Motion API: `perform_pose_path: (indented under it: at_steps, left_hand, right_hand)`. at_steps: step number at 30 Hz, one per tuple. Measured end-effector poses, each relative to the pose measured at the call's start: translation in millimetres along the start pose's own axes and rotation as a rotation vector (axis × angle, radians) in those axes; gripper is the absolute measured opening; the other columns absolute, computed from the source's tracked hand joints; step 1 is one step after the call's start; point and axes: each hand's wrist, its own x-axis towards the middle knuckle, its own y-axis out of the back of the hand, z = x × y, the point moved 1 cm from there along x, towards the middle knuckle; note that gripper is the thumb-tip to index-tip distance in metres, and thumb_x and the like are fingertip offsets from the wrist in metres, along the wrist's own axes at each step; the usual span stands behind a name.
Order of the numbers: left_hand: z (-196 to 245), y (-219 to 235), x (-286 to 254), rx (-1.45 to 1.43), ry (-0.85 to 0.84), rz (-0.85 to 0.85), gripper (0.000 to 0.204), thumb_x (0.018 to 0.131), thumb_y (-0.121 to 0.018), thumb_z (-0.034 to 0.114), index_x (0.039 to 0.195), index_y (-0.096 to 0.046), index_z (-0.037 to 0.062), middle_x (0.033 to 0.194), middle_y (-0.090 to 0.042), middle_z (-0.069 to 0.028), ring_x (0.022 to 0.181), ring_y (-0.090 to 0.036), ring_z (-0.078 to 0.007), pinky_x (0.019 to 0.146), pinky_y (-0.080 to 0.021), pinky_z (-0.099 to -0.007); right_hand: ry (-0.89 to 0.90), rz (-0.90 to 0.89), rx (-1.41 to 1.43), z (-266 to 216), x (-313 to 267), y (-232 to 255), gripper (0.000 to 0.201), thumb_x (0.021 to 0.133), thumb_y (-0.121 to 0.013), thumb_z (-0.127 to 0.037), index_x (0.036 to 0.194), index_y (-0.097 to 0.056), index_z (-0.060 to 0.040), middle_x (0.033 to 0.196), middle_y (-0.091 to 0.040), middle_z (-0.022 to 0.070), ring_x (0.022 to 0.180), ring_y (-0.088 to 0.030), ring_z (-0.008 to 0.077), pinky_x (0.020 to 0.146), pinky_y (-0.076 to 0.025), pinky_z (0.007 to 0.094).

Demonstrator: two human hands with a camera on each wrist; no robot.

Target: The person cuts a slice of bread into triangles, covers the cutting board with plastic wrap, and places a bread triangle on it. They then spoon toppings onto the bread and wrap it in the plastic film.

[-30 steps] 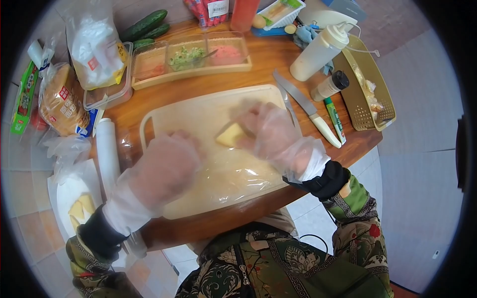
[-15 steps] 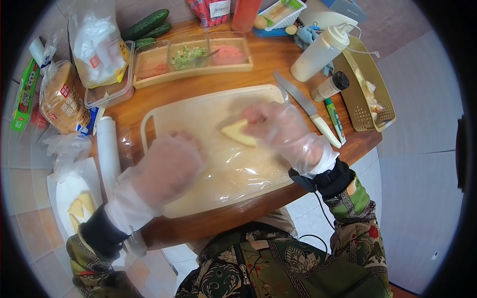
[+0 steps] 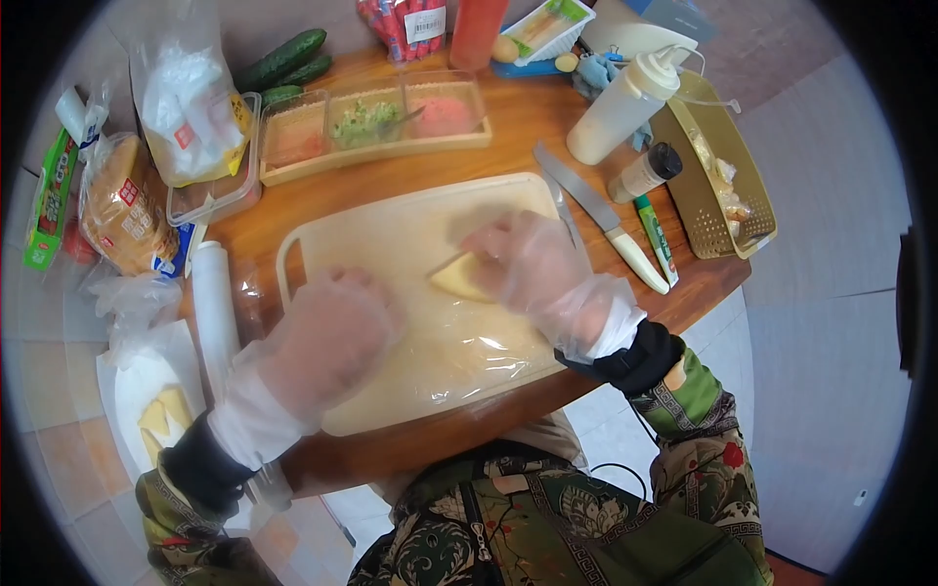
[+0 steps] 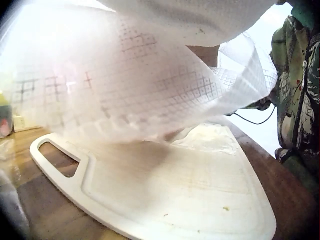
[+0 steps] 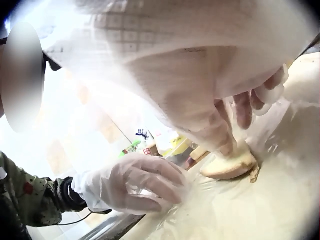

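- Head view: right hand (image 3: 547,269) pinches a pale bread wedge (image 3: 454,277), just to its left.
- Wedge's long axis points roughly toward left hand (image 3: 327,327), farther off, fingers loosely bent.

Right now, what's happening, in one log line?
plastic-gloved right hand: pinches pale-yellow, wedge-shaped food piece | plastic-gloved left hand: over cream, rectangular cutting board | clear plastic film: on board

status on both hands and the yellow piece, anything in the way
Right hand holding yellow piece over cutting board. Left hand at board's left side. Clear film on board, possibly in the way.
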Motion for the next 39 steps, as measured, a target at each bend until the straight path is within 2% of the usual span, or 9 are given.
perform_pose_path:
  at_steps: [7, 12, 13, 17, 20, 29, 33, 35, 39]
  left_hand:
    - [-1.1, 15.5, -19.3, -0.010, 0.056, 0.069, 0.030, 0.079, -0.064, 0.013, 0.109, -0.065, 0.0120, 0.097, -0.066, -0.0069, 0.101, -0.063, -0.0297, 0.087, -0.051, -0.0416]
    - [-19.9, 33.8, -25.9, 0.020, 0.158, 0.095, 0.028, 0.080, -0.068, 0.011, 0.107, -0.066, 0.0126, 0.095, -0.067, -0.0078, 0.096, -0.064, -0.0309, 0.085, -0.051, -0.0418]
    - [-24.1, 34.4, -22.4, 0.028, 0.168, 0.098, 0.028, 0.080, -0.068, 0.011, 0.107, -0.066, 0.0126, 0.095, -0.067, -0.0078, 0.096, -0.064, -0.0309, 0.085, -0.051, -0.0418]
    - [-47.8, 32.6, 0.9, -0.125, 0.349, 0.179, 0.022, 0.083, -0.069, 0.012, 0.104, -0.071, 0.0070, 0.095, -0.070, -0.0137, 0.087, -0.067, -0.0353, 0.079, -0.053, -0.0439]
    - [-64.9, 34.9, 16.2, -0.272, 0.405, 0.275, 0.024, 0.086, -0.068, 0.013, 0.108, -0.072, 0.0042, 0.097, -0.071, -0.0183, 0.086, -0.068, -0.0380, 0.079, -0.054, -0.0441]
    - [-92.9, 20.1, 23.3, -0.405, 0.531, 0.224, 0.027, 0.090, -0.065, 0.014, 0.113, -0.073, 0.0028, 0.097, -0.071, -0.0227, 0.091, -0.069, -0.0393, 0.082, -0.055, -0.0419]
    - [-97.4, 12.9, 22.4, -0.394, 0.546, 0.193, 0.027, 0.089, -0.065, 0.014, 0.113, -0.073, 0.0026, 0.095, -0.071, -0.0229, 0.090, -0.069, -0.0392, 0.082, -0.055, -0.0425]
    - [-99.2, 14.3, 18.4, -0.380, 0.533, 0.204, 0.027, 0.088, -0.065, 0.014, 0.113, -0.073, 0.0027, 0.095, -0.071, -0.0226, 0.087, -0.069, -0.0394, 0.080, -0.055, -0.0427]
    - [-106.2, 6.1, 4.7, -0.391, 0.513, 0.341, 0.025, 0.087, -0.067, 0.014, 0.108, -0.074, 0.0030, 0.089, -0.071, -0.0216, 0.078, -0.067, -0.0395, 0.073, -0.054, -0.0439]
  right_hand:
    - [0.081, 0.073, 0.058, 19.0, -1.9, 9.7, 0.029, 0.082, -0.072, -0.018, 0.110, -0.069, -0.0128, 0.088, -0.068, 0.0157, 0.082, -0.067, 0.0333, 0.073, -0.055, 0.0432]
    - [-0.184, 0.118, 0.266, 37.1, 21.7, 40.7, 0.030, 0.089, -0.067, -0.012, 0.119, -0.067, -0.0090, 0.083, -0.064, 0.0138, 0.072, -0.063, 0.0272, 0.065, -0.050, 0.0367]
    - [-0.155, 0.130, 0.217, 34.5, 30.5, 48.0, 0.038, 0.091, -0.065, -0.011, 0.128, -0.064, -0.0048, 0.075, -0.063, 0.0057, 0.067, -0.058, 0.0106, 0.065, -0.048, 0.0252]
    - [-0.263, -0.019, 0.513, 10.1, 79.9, 54.8, 0.042, 0.091, -0.067, -0.013, 0.132, -0.062, -0.0074, 0.078, -0.062, 0.0018, 0.069, -0.054, 0.0090, 0.064, -0.046, 0.0276]
    - [-0.285, 0.055, 0.549, 21.9, 112.8, 20.3, 0.043, 0.086, -0.074, -0.030, 0.118, -0.066, -0.0034, 0.080, -0.067, 0.0156, 0.072, -0.065, 0.0268, 0.068, -0.053, 0.0383]
    - [-0.175, 0.105, 0.489, 21.1, 173.9, -8.4, 0.028, 0.084, -0.070, -0.029, 0.099, -0.074, -0.0055, 0.088, -0.072, 0.0172, 0.084, -0.069, 0.0348, 0.075, -0.055, 0.0415]
    - [-0.183, 0.067, 0.394, 16.8, 188.7, -12.6, 0.021, 0.089, -0.069, -0.018, 0.102, -0.073, -0.0022, 0.093, -0.073, 0.0169, 0.077, -0.070, 0.0287, 0.072, -0.055, 0.0356]
    - [0.177, 0.333, 0.143, 23.4, 195.0, -18.3, 0.016, 0.086, -0.067, -0.022, 0.088, -0.072, -0.0079, 0.078, -0.069, 0.0152, 0.074, -0.066, 0.0382, 0.068, -0.054, 0.0462]
    - [0.285, 0.374, 0.117, 24.0, 192.2, -1.6, 0.007, 0.081, -0.070, -0.015, 0.080, -0.067, -0.0083, 0.071, -0.064, 0.0128, 0.070, -0.064, 0.0367, 0.061, -0.052, 0.0478]
